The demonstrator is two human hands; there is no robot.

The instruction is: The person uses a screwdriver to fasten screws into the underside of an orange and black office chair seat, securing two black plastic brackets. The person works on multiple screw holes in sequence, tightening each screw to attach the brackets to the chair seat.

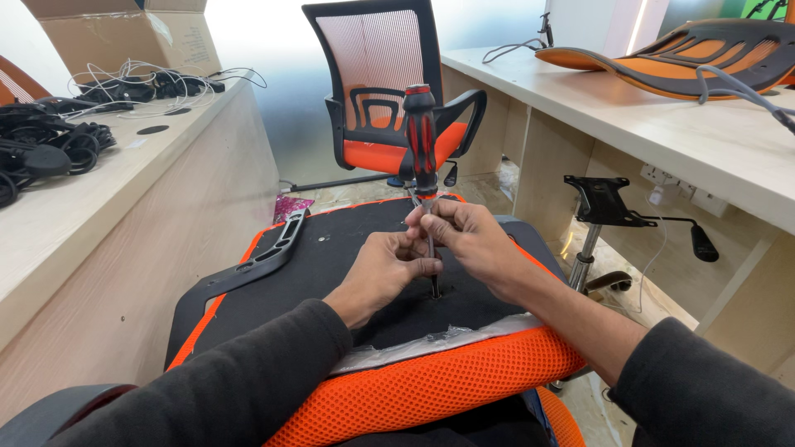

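Note:
An upturned orange mesh chair seat [431, 381] with a black underside [331, 273] lies in front of me. A screwdriver [421, 136] with a red and black handle stands upright, its tip in a hole near the underside's middle. My left hand [383, 269] pinches the metal shaft low down. My right hand [472, 240] grips the shaft just above it, below the handle. A black armrest [261, 261] lies attached along the seat's left edge.
A finished orange and black office chair [389, 99] stands behind. A chair base with gas lift [600, 215] sits at the right under a desk. An orange backrest [696, 50] lies on the right desk. Black cables [50, 141] and a cardboard box [124, 33] crowd the left desk.

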